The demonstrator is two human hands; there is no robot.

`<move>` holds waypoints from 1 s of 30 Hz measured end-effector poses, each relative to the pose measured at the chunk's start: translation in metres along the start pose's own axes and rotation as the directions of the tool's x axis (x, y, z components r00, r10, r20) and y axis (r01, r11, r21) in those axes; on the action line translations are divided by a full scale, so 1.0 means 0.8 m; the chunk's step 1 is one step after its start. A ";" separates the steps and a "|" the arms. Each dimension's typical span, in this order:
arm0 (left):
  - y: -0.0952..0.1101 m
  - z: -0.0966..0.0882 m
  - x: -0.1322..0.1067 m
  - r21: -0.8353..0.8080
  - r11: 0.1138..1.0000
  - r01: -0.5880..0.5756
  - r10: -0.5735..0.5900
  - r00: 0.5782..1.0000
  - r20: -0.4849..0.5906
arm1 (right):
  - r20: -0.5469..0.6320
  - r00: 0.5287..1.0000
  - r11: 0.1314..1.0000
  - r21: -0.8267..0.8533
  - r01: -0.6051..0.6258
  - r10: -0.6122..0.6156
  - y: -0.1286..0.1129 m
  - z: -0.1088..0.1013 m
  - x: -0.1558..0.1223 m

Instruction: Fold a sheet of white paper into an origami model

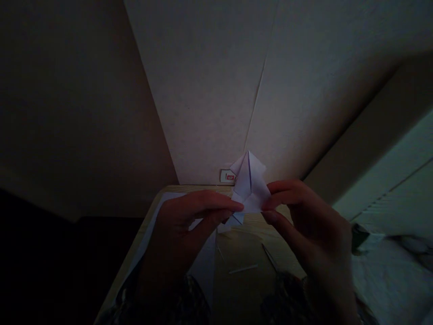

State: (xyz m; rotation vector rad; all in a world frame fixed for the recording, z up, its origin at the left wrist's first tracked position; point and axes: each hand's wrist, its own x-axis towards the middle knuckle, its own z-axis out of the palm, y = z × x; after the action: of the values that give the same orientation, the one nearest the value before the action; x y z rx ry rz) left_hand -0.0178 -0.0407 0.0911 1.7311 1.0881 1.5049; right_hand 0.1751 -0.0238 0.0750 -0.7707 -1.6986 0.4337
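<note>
A folded sheet of white paper (259, 187) is held up above the table, its pointed tip upward and a dark crease running down its middle. My left hand (189, 221) pinches its lower left edge between thumb and fingers. At the lower right corner, my right hand (304, 221) grips it the same way. Another folded paper piece (236, 220) shows just under the held one; whether the two are joined I cannot tell.
Below lies a wooden table (252, 228) with large white paper (206, 271) at its left. A thin white strip (243, 269) and a pointed metal blade (269, 256) lie nearer me. Behind stands a wall (209, 113) with a socket or switch (227, 176). The light is dim.
</note>
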 end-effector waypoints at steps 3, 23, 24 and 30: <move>0.001 0.000 0.000 0.012 1.000 0.019 -0.019 1.000 -0.006 | 0.042 0.999 1.000 0.009 0.008 -0.008 0.001 -0.002 0.001; 0.000 -0.001 0.002 -0.005 1.000 0.031 -0.031 0.999 -0.019 | 0.053 0.998 1.000 0.019 -0.019 0.018 -0.004 -0.007 0.002; 0.000 -0.001 0.002 0.008 1.000 0.022 -0.022 1.000 -0.011 | 0.058 0.998 1.000 0.020 -0.016 0.014 -0.003 -0.007 0.002; -0.003 -0.002 0.000 0.017 1.000 0.000 0.000 1.000 -0.022 | 0.048 0.997 0.997 0.046 -0.056 0.054 -0.001 -0.010 0.000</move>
State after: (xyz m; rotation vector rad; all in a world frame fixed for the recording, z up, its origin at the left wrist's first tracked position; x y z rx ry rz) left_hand -0.0199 -0.0399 0.0893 1.7299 1.1157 1.5223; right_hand 0.1829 -0.0254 0.0777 -0.7798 -1.7077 0.5322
